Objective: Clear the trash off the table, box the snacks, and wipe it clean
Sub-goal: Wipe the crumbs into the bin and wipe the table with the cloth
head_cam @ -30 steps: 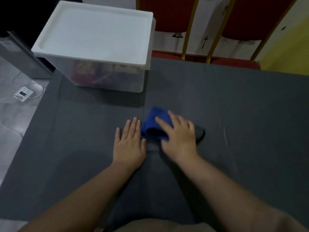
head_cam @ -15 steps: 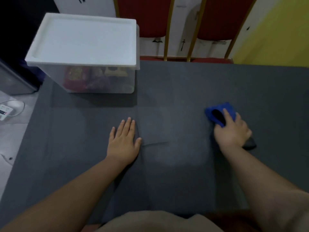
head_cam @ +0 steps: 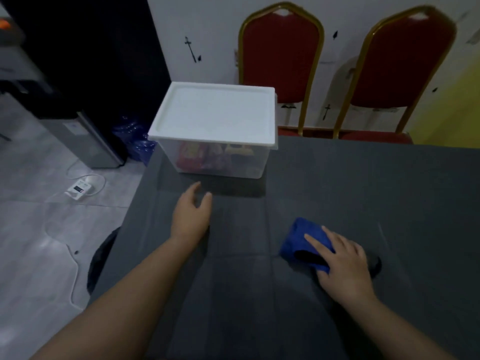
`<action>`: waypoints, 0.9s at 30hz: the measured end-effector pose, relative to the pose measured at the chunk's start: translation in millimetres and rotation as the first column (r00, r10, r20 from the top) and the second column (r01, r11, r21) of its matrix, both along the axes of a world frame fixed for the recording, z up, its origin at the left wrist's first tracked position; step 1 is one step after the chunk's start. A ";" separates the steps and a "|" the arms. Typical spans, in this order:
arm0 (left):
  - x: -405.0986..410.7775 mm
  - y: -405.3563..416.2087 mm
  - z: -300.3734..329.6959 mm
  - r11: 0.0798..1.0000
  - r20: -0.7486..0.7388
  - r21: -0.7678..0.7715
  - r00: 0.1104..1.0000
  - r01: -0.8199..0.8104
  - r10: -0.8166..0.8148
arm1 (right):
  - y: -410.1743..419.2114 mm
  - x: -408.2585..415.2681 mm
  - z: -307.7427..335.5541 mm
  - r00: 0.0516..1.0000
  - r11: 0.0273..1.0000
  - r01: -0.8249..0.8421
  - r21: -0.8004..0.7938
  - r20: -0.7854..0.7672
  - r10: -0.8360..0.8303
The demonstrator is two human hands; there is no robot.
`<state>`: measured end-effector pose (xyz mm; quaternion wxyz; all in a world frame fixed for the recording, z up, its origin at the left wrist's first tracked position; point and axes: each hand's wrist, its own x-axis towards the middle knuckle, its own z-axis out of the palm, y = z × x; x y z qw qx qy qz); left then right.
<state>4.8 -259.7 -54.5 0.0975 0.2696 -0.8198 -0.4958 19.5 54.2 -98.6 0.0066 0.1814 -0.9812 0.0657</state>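
Observation:
A blue cloth (head_cam: 302,236) lies bunched on the dark grey table (head_cam: 363,190), right of centre. My right hand (head_cam: 342,263) presses flat on top of it, fingers spread over the cloth. My left hand (head_cam: 191,216) hovers over the table just in front of a clear plastic box (head_cam: 218,157), fingers loosely curled and holding nothing. The box has a white lid (head_cam: 215,113) shut on it, and red, purple and yellow snack packets show through its wall.
Two red chairs with gold frames, one (head_cam: 280,61) and another (head_cam: 405,63), stand behind the table's far edge. On the floor to the left lie a white device with a cable (head_cam: 79,189), a grey appliance (head_cam: 85,136) and blue bottles (head_cam: 135,141). A dark bag (head_cam: 100,258) sits by the table's left edge.
My right hand swept the cloth from the centre to the right, then partway back. My left hand lifted off the table and moved toward the box. My head tilted up.

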 end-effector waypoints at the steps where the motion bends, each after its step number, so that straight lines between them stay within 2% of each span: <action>1: -7.6 -6.7 11.1 0.991 -0.057 0.092 0.993 -0.093 0.099 | 2.6 -1.7 0.6 0.999 0.999 0.042 -0.012 0.001 -0.042; 4: -37.0 -29.3 43.6 0.907 -0.150 0.315 0.930 -0.278 0.337 | -4.3 -17.1 3.1 0.988 0.988 0.156 -0.017 0.010 -0.156; 7: -68.2 -57.4 64.2 0.757 -0.033 0.525 0.880 -0.388 0.473 | -25.1 -34.6 5.8 0.985 0.985 0.170 -0.015 0.026 -0.169; 11: -86.2 -76.9 76.1 0.656 0.077 0.711 0.955 -0.253 0.285 | -40.7 -41.9 1.4 0.989 0.990 0.141 -0.025 0.039 -0.140; 13: -90.8 -81.0 76.1 0.632 0.110 0.742 0.971 -0.222 0.213 | -37.3 -39.5 -2.8 0.994 0.993 0.113 -0.038 0.014 -0.112; 17: -98.2 -82.1 73.3 0.585 0.162 0.767 0.962 -0.263 0.219 | -27.7 -34.3 -6.9 0.998 0.997 0.061 -0.039 -0.032 -0.062; 22: -105.9 -75.8 79.1 0.484 0.109 0.836 0.943 -0.257 0.314 | -26.9 -34.5 -8.5 0.998 0.996 0.063 -0.069 -0.017 -0.064; 27: -106.8 -68.8 79.0 0.446 0.103 0.848 0.915 -0.286 0.389 | -18.8 -29.5 -7.3 0.999 0.999 0.018 -0.038 -0.048 -0.020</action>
